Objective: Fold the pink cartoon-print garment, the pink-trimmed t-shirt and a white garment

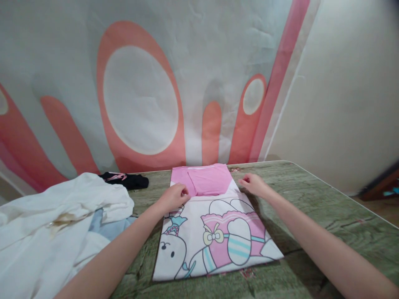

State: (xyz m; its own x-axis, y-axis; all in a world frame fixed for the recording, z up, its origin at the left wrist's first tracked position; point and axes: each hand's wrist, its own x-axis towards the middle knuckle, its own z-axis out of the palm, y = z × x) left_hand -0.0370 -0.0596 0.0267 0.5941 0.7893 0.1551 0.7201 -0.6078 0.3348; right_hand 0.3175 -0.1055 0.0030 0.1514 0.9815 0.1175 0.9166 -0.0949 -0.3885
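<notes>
A folded pink and white shirt (215, 232) with a cartoon print lies on the table. Its pink upper part (210, 178) shows beyond the straight edge of the white printed layer. My left hand (177, 197) is over the left side of the shirt, by that edge, fingers curled together. Whether fabric is pinched in them is hidden. To the right of the shirt, my right hand (254, 185) is held just off the garment, its fingers curled in and nothing visible in them.
A loose heap of white clothes (62, 211) covers the table's left side, with a light blue piece (109, 224) in it. Behind it lies a black garment (127, 180). The wood-patterned table (327, 203) meets a wall hanging (193, 62) at the back.
</notes>
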